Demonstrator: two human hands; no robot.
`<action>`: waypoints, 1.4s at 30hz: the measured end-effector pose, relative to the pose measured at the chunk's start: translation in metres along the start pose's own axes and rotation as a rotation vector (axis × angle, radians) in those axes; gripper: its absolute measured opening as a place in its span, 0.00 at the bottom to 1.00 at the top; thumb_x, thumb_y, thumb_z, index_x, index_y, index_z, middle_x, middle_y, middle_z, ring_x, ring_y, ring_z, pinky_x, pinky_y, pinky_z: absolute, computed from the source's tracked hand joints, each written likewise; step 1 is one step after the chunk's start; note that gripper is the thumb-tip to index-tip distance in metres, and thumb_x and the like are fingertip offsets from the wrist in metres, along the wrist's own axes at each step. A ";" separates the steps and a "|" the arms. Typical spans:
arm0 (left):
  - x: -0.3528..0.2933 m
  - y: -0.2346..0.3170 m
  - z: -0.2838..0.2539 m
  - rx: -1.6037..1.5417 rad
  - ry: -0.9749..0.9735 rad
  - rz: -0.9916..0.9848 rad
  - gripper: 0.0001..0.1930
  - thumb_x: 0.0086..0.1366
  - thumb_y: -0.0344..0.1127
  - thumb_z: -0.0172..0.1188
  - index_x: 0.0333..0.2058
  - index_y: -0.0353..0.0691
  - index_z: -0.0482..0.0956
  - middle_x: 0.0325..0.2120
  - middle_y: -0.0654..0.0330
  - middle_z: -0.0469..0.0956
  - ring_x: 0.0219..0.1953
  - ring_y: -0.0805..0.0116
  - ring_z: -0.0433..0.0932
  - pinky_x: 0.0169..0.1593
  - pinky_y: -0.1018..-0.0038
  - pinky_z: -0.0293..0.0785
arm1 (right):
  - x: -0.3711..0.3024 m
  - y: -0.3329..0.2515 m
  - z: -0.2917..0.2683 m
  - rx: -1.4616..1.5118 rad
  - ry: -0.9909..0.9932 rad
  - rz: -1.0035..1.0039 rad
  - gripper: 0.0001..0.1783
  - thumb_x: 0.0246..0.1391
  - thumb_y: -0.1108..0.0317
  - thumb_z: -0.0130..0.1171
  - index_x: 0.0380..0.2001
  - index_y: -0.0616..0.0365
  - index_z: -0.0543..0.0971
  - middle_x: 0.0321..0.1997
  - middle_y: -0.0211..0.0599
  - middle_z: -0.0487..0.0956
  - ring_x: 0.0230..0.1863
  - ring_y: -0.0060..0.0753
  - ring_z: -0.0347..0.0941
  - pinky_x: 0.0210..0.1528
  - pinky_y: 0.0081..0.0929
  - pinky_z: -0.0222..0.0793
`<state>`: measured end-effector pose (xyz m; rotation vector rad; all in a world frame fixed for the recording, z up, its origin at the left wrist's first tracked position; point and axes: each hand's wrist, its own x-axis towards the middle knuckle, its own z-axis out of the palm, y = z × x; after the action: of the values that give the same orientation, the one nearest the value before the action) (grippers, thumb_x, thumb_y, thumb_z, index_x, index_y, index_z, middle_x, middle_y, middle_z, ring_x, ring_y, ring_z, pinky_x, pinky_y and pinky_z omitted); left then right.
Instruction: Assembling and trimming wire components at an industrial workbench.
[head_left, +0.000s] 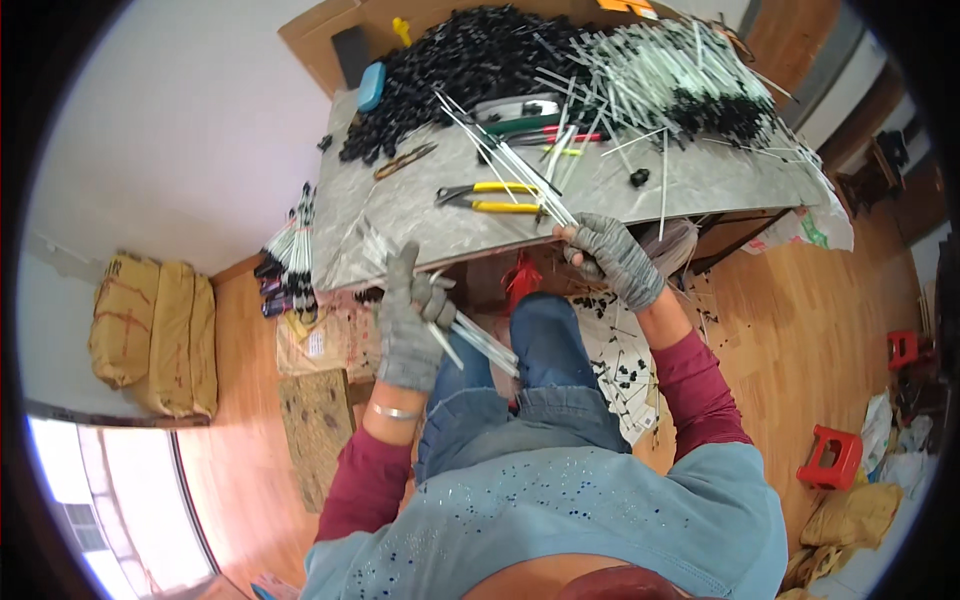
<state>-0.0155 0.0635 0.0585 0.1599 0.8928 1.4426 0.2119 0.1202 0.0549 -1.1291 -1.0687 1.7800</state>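
1. Right-hand bundle: the white sticks slant up and left over the table, gripped near their lower ends. This probably leaves the long span free and keeps the ends level with one another.
2. Left-hand bundle: a second set of white sticks crosses the left palm, its lower ends above the thighs. Holding it off the table edge presumably keeps it separate from the right-hand bundle.
3. Supply: the heap of black pieces and the pile of black-ended sticks occupy the far side of the table — likely so that the near side serves as working room.
4. Tools: the yellow-handled pliers lie near the front edge, partly behind the right-hand bundle; the rust-coloured snips lie farther left. Both appear set within easy reach.
5. Right hand: the grey glove leaves the fingertips bare. Thumb and forefinger are pinched together on the sticks; the remaining fingers curl toward the palm.
6. Left hand: one gloved finger points upward, apart from the others, which bend closed around the bundle. The upper stick ends are blurred — their exact contact with the fingers cannot be determined.
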 end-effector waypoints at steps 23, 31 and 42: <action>-0.001 0.005 -0.013 0.030 -0.190 0.073 0.09 0.56 0.42 0.48 0.27 0.43 0.70 0.19 0.65 0.69 0.25 0.68 0.68 0.30 0.72 0.67 | 0.089 -0.032 0.013 -1.204 0.566 -0.327 0.24 0.41 0.49 0.48 0.35 0.59 0.68 0.26 0.47 0.73 0.31 0.43 0.70 0.33 0.36 0.63; -0.026 0.028 -0.030 -0.018 -0.325 0.080 0.09 0.56 0.40 0.48 0.33 0.44 0.70 0.20 0.67 0.70 0.24 0.71 0.65 0.33 0.72 0.64 | 0.118 -0.023 -0.001 -0.899 0.740 -0.583 0.22 0.42 0.62 0.50 0.42 0.60 0.65 0.25 0.40 0.73 0.24 0.31 0.67 0.28 0.25 0.63; -0.003 0.029 -0.029 -0.107 -0.267 0.071 0.14 0.56 0.45 0.47 0.38 0.44 0.69 0.09 0.72 0.58 0.10 0.78 0.55 0.15 0.79 0.54 | 0.102 -0.043 0.033 -0.211 0.426 -0.749 0.14 0.46 0.74 0.47 0.40 0.62 0.67 0.22 0.29 0.71 0.17 0.13 0.60 0.18 0.10 0.57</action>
<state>-0.0552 0.0539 0.0571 0.2992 0.5956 1.4900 0.1553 0.2189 0.0728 -0.9824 -1.2128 0.8186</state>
